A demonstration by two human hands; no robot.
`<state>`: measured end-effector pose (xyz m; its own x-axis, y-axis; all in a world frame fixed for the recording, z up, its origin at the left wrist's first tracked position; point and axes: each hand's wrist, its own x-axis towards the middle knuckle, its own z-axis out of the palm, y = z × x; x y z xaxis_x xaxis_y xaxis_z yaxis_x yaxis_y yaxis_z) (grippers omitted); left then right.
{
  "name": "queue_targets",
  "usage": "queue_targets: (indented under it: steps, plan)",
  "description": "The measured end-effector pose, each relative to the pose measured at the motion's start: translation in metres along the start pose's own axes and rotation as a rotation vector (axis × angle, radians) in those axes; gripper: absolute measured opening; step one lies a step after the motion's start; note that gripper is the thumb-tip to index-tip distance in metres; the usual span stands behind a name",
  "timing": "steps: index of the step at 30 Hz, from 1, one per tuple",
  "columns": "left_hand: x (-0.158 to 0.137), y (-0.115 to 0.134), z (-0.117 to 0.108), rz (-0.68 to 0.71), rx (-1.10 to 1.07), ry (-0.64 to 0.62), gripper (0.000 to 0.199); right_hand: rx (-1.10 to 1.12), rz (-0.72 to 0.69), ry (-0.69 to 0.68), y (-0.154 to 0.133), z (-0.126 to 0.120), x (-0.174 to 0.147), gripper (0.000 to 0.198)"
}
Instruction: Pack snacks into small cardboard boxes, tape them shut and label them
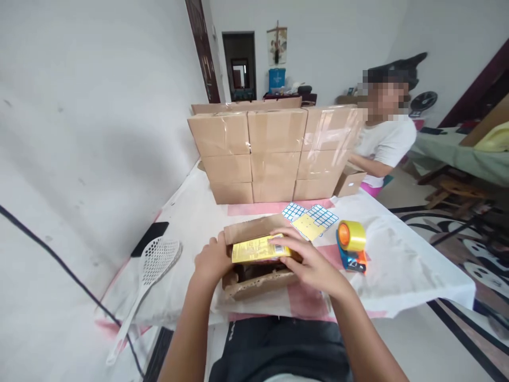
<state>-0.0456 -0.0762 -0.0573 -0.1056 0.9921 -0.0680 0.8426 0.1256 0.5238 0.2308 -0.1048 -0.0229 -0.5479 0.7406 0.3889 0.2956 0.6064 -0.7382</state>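
A small open cardboard box (254, 286) sits on the table in front of me, its near edge ragged. Over its opening lies a yellow printed packet box (254, 250) with a barcode near its right end. My right hand (306, 260) grips that right end, fingers on top and thumb below. At the left side of the cardboard box, my left hand (212, 257) is closed over the wall, close to the yellow box's left end; its fingertips are partly hidden. The inside of the cardboard box is dark and mostly covered.
A wall of stacked taped cartons (274, 154) stands behind. Right of my hands are a yellow tape roll (353, 236) and a blue tape dispenser (352, 261). Label sheets (310, 225) lie beyond. A white skimmer (159, 257) is at left. Another person (387, 140) is behind at right.
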Motion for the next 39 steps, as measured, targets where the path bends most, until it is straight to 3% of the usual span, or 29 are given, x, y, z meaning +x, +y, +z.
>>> queue_targets:
  steps: [2,7,14,18,22,28,32,39]
  plan:
    - [-0.006,0.008,0.000,-0.075,0.166,-0.008,0.082,-0.102,0.069,-0.021,-0.006,0.001,-0.007,0.063]
    - [-0.003,0.011,-0.008,-0.005,0.131,-0.132,0.084,-0.342,0.196,-0.001,-0.033,-0.004,-0.017,0.073]
    - [-0.001,-0.009,-0.040,0.094,-0.279,-0.266,0.052,-0.385,0.217,-0.066,-0.031,-0.017,-0.014,0.069]
    - [-0.008,-0.033,-0.033,0.004,-0.626,-0.339,0.044,-0.496,0.262,-0.234,-0.017,-0.004,-0.003,0.066]
    - [-0.013,-0.049,-0.017,-0.064,-0.708,-0.306,0.048,-0.534,0.250,-0.298,-0.016,0.002,0.012,0.057]
    - [-0.016,-0.047,-0.013,-0.087,-0.729,-0.278,0.043,-0.433,0.258,-0.390,-0.006,-0.015,0.022,0.046]
    - [-0.017,-0.043,-0.013,-0.086,-0.728,-0.278,0.044,-0.621,0.352,-0.495,0.001,-0.012,0.028,0.033]
    - [-0.020,-0.038,-0.009,-0.042,-0.721,-0.234,0.040,-0.847,0.360,-0.524,-0.002,-0.007,0.041,0.043]
